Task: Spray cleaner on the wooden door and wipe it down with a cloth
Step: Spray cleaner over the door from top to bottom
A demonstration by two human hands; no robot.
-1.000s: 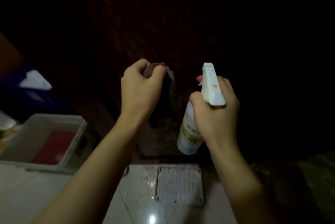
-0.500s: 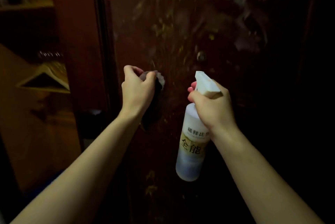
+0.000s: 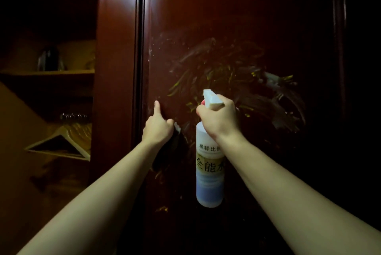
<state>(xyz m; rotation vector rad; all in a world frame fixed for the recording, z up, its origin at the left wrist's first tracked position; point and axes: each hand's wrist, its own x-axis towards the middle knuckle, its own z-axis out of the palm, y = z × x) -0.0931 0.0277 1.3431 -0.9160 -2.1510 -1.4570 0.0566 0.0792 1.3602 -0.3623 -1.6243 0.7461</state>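
The right hand [image 3: 219,117] gripped the neck of the spray bottle [image 3: 209,170], fingers curled round the white trigger head, nozzle aimed at the wooden door [image 3: 237,17] just beyond it. The bottle hung upright below the fist. The left hand [image 3: 157,126], to its left, held a dark cloth [image 3: 169,147] bunched in curled fingers, with the forefinger stretched up at the door. Pale smears and yellowish streaks [image 3: 231,77] marked the panel above both hands. On the far left stood a shelf [image 3: 47,72] and wooden hangers [image 3: 61,143].
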